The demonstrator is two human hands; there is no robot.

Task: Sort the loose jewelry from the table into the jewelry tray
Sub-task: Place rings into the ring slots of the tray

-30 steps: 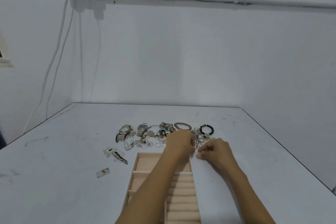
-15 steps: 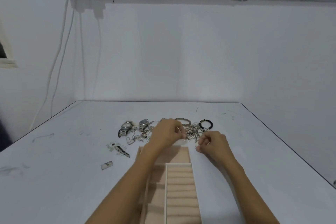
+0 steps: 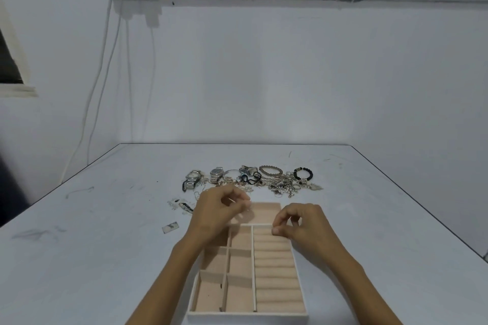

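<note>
My left hand (image 3: 219, 210) and right hand (image 3: 303, 221) hover over the far end of the jewelry tray (image 3: 248, 317), fingers curled, thumb pressed to fingertip; what they pinch I cannot tell. The tray is white outside, soft beige inside: square pockets left, padded rolls right. Beyond it on the table (image 3: 105, 245) lies tangled metal jewelry (image 3: 280, 183), with two steel watches (image 3: 193, 176) and one black bead bracelet (image 3: 311, 173)
</note>
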